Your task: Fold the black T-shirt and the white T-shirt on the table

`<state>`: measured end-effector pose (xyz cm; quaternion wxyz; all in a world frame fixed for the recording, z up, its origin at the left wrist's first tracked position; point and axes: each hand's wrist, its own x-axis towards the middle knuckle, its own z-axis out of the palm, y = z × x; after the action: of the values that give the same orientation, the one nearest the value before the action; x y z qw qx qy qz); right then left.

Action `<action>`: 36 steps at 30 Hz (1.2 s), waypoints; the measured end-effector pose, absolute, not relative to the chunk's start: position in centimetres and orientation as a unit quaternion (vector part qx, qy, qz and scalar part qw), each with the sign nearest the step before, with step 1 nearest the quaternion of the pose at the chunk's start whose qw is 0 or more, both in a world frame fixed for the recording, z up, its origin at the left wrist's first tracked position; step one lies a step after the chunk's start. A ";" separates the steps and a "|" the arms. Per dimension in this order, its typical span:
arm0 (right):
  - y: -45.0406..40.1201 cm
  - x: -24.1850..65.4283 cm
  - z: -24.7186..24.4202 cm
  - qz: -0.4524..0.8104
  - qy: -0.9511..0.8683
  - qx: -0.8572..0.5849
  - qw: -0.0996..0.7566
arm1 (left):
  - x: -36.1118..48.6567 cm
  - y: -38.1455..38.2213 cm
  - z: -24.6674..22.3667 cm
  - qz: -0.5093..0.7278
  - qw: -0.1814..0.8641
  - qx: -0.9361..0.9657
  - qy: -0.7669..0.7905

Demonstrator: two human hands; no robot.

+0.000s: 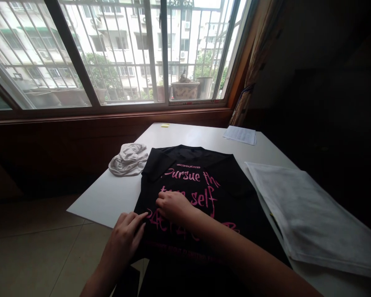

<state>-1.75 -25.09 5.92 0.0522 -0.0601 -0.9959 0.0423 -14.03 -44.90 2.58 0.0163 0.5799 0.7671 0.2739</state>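
A black T-shirt [204,154] with pink lettering lies print side up on the white table, its neckline toward the window. Both sleeves lie over the front and cover the ends of some words. My left hand [126,233] is at the shirt's left edge, thumb and fingers closed on the cloth. Reaching across the front, my right hand [174,205] has its fingers curled and pinched on the fabric over the lettering, just right of my left hand. The fingertips of the right hand are partly hidden. The shirt's lower part falls into dark shadow near my body.
On the white table [102,200], a crumpled pale cloth [128,160] lies left of the shirt. A flat whitish folded cloth [315,218] covers the right side. Papers [240,135] and a small yellow piece [165,126] lie toward the far edge, below a barred window [117,53].
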 end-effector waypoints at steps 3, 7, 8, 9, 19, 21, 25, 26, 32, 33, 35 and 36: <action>-25.1 -2.1 5.8 0.029 -0.997 -0.051 0.046 | -15.0 -46.3 2.8 0.334 0.054 0.549 0.765; -24.8 -2.0 5.9 0.015 -0.998 -0.039 0.055 | -16.6 -48.0 3.0 0.409 0.147 0.438 0.787; -24.7 -1.9 6.0 0.013 -0.997 -0.039 0.061 | -17.0 -48.3 3.1 0.416 0.170 0.409 0.794; -24.6 -1.8 6.1 0.012 -0.997 -0.041 0.068 | -17.4 -48.6 3.2 0.418 0.190 0.384 0.801; -23.0 -0.4 8.8 0.035 -0.995 -0.054 0.079 | -17.5 -48.3 5.5 0.558 0.301 0.221 0.741; -22.7 -0.3 8.7 0.040 -0.996 -0.050 0.057 | -17.3 -48.4 5.4 0.574 0.316 0.208 0.726; -22.0 -0.3 7.9 0.030 -0.998 -0.045 0.012 | -17.0 -49.2 4.7 0.578 0.342 0.206 0.711; -21.8 -0.3 7.8 0.031 -0.999 -0.041 0.006 | -17.0 -49.5 4.5 0.572 0.343 0.208 0.716; -21.4 -0.4 8.4 0.049 -0.998 -0.033 -0.011 | -17.1 -50.7 3.5 0.540 0.319 0.234 0.743; -21.3 -0.3 8.5 0.049 -0.998 -0.035 -0.007 | -17.1 -50.8 3.3 0.537 0.318 0.239 0.744; -21.4 -0.3 8.5 0.042 -0.998 -0.040 -0.003 | -16.9 -51.0 2.8 0.526 0.326 0.250 0.745; -21.4 -0.3 8.4 0.038 -0.998 -0.042 -0.004 | -16.8 -51.2 2.5 0.519 0.330 0.255 0.746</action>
<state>-0.25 -21.40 8.36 -0.0040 -0.0416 -0.9984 0.0382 -16.79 -51.15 2.46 0.3304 0.2552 0.7459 0.5190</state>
